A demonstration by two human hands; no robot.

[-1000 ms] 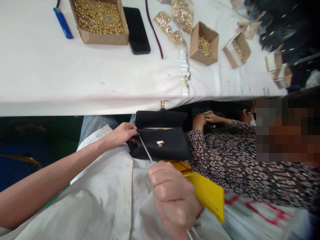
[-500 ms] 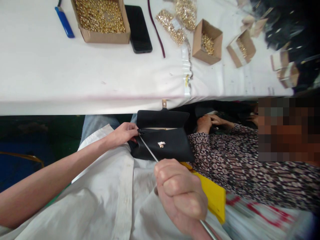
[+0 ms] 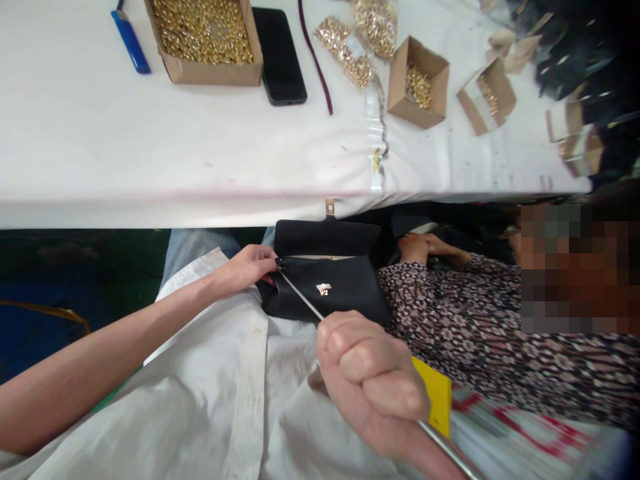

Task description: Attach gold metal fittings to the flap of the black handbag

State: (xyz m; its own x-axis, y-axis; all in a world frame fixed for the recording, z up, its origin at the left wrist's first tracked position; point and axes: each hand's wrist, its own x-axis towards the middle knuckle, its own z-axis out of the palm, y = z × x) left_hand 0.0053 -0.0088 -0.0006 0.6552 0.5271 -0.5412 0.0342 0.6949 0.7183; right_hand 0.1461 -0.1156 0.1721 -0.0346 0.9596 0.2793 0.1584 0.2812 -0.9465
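While left hand (image 3: pixel 249 268) pinches black purse (image 3: pixel 330 287); right hand (image 3: pixel 373 380) grips metal rod (image 3: pixel 300 297).

The left hand (image 3: pixel 246 267) sits just left of frame centre, fingers pinched together, its bare forearm running down to the lower left edge. The right hand (image 3: pixel 373 380) is a closed fist at lower centre, knuckles up.

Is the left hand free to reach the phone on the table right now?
Probably not as it stands. The left hand pinches the corner of the black bag on the lap, below the table edge. The phone lies uncovered far across the table, so the hand would have to let go first.
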